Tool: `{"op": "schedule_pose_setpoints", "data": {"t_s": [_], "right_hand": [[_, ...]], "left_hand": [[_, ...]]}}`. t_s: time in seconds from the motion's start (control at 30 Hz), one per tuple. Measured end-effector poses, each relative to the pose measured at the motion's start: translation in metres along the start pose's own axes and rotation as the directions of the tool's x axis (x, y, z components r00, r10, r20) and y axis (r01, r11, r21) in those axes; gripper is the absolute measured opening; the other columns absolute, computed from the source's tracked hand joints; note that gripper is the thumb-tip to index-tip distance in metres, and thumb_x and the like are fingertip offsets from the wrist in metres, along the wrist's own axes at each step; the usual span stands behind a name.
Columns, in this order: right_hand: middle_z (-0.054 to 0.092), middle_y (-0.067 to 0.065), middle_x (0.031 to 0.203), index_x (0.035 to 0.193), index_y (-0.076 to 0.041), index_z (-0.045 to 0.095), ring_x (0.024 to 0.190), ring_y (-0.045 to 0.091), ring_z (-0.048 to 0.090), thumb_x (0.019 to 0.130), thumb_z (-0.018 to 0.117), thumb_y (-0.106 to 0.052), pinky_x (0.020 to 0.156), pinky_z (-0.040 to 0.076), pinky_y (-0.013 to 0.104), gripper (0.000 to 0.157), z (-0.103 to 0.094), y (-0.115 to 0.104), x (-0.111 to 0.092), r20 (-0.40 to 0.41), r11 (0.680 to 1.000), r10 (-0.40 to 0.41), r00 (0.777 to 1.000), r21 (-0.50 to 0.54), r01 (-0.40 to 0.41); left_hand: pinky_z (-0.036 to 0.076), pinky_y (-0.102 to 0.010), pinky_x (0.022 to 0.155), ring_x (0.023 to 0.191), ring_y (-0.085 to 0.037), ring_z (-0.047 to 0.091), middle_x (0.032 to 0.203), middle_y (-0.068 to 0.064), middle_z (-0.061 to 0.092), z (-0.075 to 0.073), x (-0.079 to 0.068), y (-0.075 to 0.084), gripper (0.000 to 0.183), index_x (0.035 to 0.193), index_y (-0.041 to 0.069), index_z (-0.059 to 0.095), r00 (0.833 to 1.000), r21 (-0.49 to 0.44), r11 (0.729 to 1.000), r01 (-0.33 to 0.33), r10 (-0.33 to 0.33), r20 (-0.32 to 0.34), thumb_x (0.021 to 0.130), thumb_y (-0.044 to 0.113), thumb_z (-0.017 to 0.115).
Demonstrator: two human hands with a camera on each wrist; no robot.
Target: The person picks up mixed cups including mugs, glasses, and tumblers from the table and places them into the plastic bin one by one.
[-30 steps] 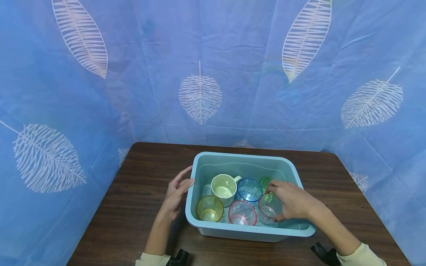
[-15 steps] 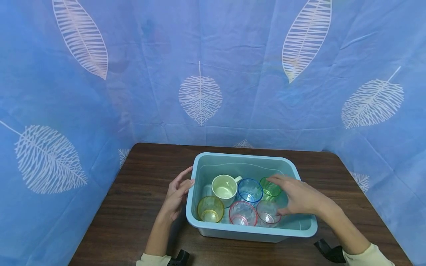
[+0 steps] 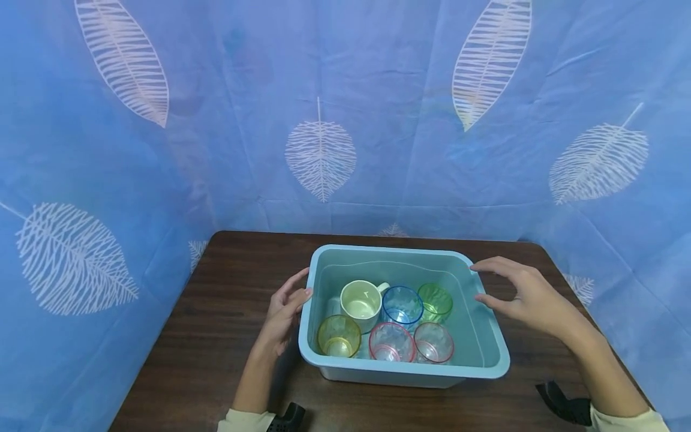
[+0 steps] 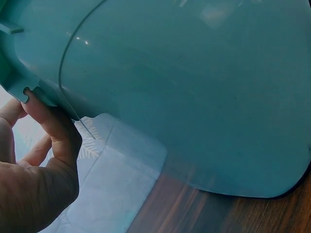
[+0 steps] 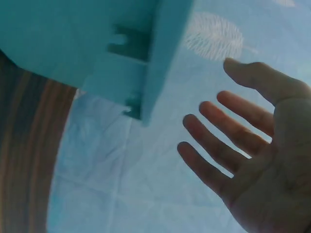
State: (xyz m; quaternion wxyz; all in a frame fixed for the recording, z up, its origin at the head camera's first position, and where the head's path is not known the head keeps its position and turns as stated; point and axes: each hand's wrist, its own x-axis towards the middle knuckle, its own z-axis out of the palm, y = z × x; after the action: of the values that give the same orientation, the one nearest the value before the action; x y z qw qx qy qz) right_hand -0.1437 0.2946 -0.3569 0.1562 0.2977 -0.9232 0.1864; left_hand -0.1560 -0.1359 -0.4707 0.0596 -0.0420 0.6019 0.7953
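Observation:
A light blue plastic bin (image 3: 486, 324) stands on the table with cups inside. In the back row are a pale green mug (image 3: 361, 303), a blue glass (image 3: 402, 306) and a green glass (image 3: 435, 303). Nearer the front wall stand a yellow glass (image 3: 339, 337) and two clear glasses with pinkish rims, one in the middle (image 3: 391, 343) and one to its right (image 3: 434, 343). My left hand (image 3: 279, 318) grips the bin's left rim, fingers bent at the lip in the left wrist view. My right hand (image 3: 531, 297), fingers spread and holding nothing, hovers beside the right rim.
The dark wooden table (image 3: 254, 258) extends around the bin on all sides. A blue cloth (image 3: 318, 72) with white leaf prints hangs behind and at both sides. Each wrist wears a black device, one at the left wrist (image 3: 287, 418) and one at the right wrist (image 3: 564, 405).
My right hand has let go of the right clear glass, which now stands beside the middle one. That hand has moved up and right, out of the bin. The left hand stays at the rim.

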Motion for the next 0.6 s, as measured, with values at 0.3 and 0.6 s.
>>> {"op": "schedule_pose_setpoints", "data": {"t_s": [0.3,0.6], "right_hand": [[0.075,0.017,0.107,0.115,-0.004,0.073,0.075,0.011,0.068,0.078,0.089,-0.006,0.065,0.054,0.024,0.040,0.021,0.023,-0.029,-0.113,0.976,0.215,0.970,0.052,-0.211],[0.073,0.020,0.112,0.125,0.003,0.067,0.094,0.032,0.073,0.089,0.082,-0.011,0.077,0.061,0.037,0.042,0.040,0.042,-0.054,-0.014,0.955,0.282,0.959,0.104,-0.279]], "left_hand": [[0.058,-0.036,0.080,0.091,-0.025,0.068,0.113,-0.019,0.072,-0.014,-0.002,0.000,0.047,0.146,0.018,0.058,0.999,0.080,0.996,-0.040,0.042,-0.026,0.101,0.023,0.069],[0.059,-0.031,0.068,0.079,-0.017,0.067,0.100,-0.017,0.069,-0.021,-0.008,-0.002,0.043,0.146,0.010,0.058,0.975,0.287,0.939,-0.188,0.214,-0.063,0.104,0.021,0.064]]}}
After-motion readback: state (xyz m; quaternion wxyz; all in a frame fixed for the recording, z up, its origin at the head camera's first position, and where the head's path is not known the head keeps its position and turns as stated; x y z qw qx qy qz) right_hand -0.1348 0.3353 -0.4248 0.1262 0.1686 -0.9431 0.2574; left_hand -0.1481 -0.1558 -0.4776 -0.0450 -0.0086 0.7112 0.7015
